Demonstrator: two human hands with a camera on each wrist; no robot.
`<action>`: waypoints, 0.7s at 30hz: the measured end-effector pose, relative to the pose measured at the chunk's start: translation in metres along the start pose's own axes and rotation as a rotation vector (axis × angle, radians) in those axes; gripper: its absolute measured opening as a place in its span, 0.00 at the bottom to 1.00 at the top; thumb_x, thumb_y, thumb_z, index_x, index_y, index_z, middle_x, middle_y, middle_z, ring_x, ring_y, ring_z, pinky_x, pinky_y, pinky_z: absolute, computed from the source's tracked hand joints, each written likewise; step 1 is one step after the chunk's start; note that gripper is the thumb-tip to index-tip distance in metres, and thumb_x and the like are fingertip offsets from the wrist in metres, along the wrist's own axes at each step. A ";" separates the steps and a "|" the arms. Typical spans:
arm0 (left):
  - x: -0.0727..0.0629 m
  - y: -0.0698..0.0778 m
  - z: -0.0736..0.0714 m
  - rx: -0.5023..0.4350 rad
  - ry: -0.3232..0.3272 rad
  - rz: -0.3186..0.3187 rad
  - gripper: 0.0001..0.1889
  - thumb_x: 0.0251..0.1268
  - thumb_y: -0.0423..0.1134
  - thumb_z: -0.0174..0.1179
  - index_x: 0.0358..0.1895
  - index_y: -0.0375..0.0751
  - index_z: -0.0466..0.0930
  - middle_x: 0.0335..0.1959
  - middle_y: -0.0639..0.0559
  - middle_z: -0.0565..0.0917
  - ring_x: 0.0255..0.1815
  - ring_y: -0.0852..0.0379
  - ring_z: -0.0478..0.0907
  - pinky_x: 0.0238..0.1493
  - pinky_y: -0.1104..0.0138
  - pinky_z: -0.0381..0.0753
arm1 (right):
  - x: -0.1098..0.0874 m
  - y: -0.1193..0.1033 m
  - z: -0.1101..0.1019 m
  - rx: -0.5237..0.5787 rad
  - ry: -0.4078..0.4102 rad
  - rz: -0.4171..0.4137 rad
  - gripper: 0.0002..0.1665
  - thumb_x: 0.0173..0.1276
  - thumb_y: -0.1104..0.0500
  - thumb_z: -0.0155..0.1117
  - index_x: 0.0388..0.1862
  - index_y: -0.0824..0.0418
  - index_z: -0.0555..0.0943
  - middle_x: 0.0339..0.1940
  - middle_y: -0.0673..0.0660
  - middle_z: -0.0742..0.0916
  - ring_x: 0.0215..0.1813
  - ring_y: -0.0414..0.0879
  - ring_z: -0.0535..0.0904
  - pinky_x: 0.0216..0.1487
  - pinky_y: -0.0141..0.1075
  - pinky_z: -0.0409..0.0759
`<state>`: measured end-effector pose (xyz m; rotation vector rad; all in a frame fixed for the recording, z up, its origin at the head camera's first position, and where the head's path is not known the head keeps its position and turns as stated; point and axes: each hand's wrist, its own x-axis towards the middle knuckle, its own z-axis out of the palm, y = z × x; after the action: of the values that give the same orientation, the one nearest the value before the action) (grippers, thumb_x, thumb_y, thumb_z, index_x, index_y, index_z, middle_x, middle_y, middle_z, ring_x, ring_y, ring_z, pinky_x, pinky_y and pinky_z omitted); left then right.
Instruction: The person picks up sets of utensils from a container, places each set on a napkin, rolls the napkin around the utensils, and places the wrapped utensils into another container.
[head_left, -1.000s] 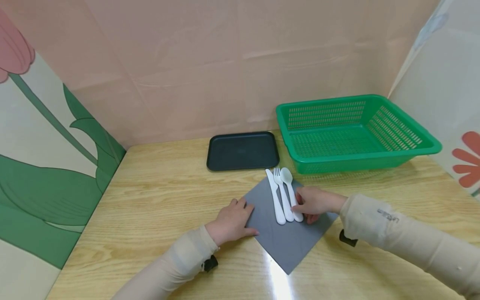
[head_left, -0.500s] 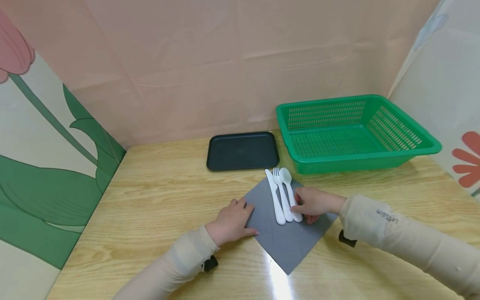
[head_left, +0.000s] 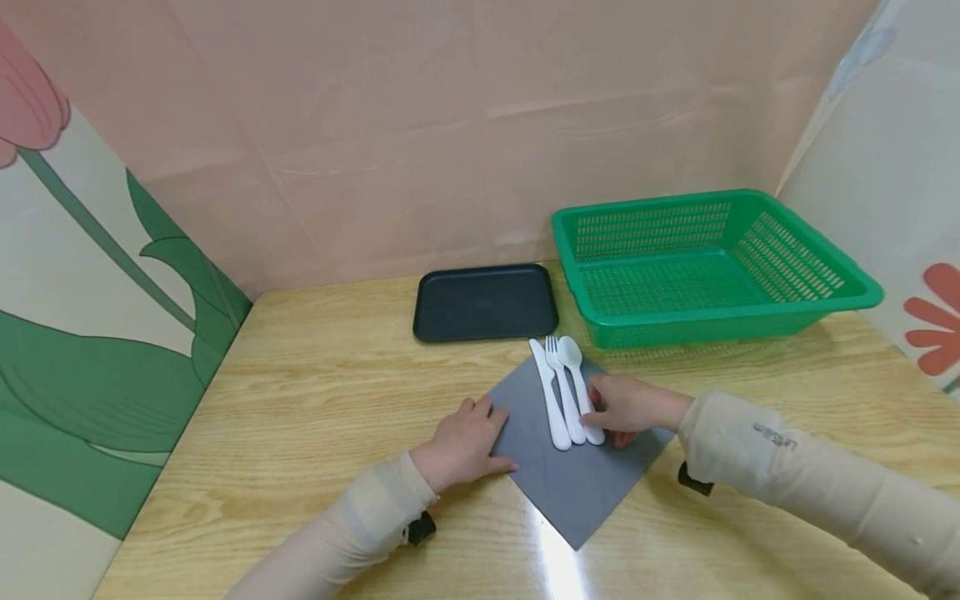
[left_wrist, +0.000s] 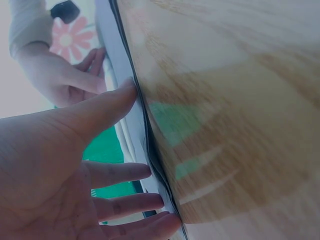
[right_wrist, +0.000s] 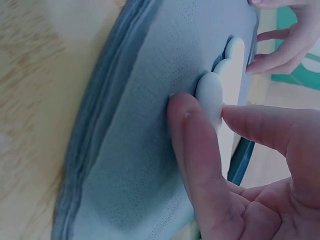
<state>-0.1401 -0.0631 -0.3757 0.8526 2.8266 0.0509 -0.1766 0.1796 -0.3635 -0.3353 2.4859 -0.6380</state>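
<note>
As we look down from the head view, we see a gray napkin (head_left: 572,487) lying on the wooden table (head_left: 315,400) with one corner toward us, and on it a white knife (head_left: 551,396), a fork (head_left: 565,392) and a spoon (head_left: 580,385) side by side. Our left hand (head_left: 461,442) rests at the napkin's left corner with its fingers spread apart, while our right hand (head_left: 628,404) pinches the spoon's handle, thumb on one side and fingers on the other. Beyond the napkin we see a black tray (head_left: 486,303), with a green basket (head_left: 720,317) just to the right of it. When we turn to the left wrist view, we find the thumb and fingers straight and well apart along the napkin's edge, with the other hand showing behind them. From the right wrist view, we see the thumb and fingers drawn narrow around the rounded end of the spoon, with the other two handle ends next to it.
</note>
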 end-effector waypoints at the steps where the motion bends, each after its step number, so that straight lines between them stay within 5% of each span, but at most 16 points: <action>1: 0.000 0.000 0.000 0.000 0.000 0.000 0.36 0.55 0.61 0.61 0.60 0.39 0.71 0.54 0.43 0.75 0.49 0.50 0.72 0.41 0.62 0.79 | 0.000 0.000 0.000 -0.001 0.002 0.000 0.13 0.65 0.56 0.60 0.34 0.62 0.69 0.21 0.56 0.79 0.17 0.43 0.77 0.20 0.33 0.77; 21: 0.000 0.002 0.001 0.014 0.006 -0.002 0.34 0.55 0.61 0.61 0.58 0.39 0.72 0.51 0.44 0.75 0.45 0.51 0.72 0.36 0.63 0.78 | -0.004 0.000 -0.001 0.007 -0.004 0.002 0.15 0.65 0.55 0.61 0.40 0.64 0.69 0.23 0.56 0.78 0.19 0.43 0.77 0.22 0.34 0.77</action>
<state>-0.1386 -0.0616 -0.3763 0.8540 2.8362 0.0337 -0.1741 0.1817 -0.3606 -0.3313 2.4799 -0.6442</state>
